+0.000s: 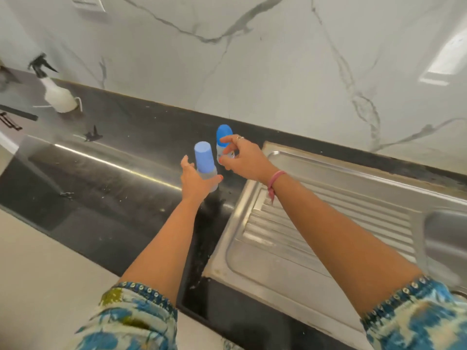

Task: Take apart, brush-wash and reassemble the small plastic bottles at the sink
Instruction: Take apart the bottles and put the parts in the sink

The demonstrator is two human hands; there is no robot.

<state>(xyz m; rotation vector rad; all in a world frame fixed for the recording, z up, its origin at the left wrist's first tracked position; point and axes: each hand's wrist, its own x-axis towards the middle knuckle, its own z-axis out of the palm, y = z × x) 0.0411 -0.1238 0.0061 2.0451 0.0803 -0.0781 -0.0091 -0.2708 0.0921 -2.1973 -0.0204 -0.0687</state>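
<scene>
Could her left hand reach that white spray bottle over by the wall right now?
Probably not as things stand: the left hand already grips a blue-capped bottle, and the spray bottle stands far off to the left on the counter, though nothing blocks the way.

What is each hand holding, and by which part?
The left hand grips one bottle by its clear lower body, below the blue cap. The right hand holds a second bottle with its fingers around the body, under the cap.
</scene>
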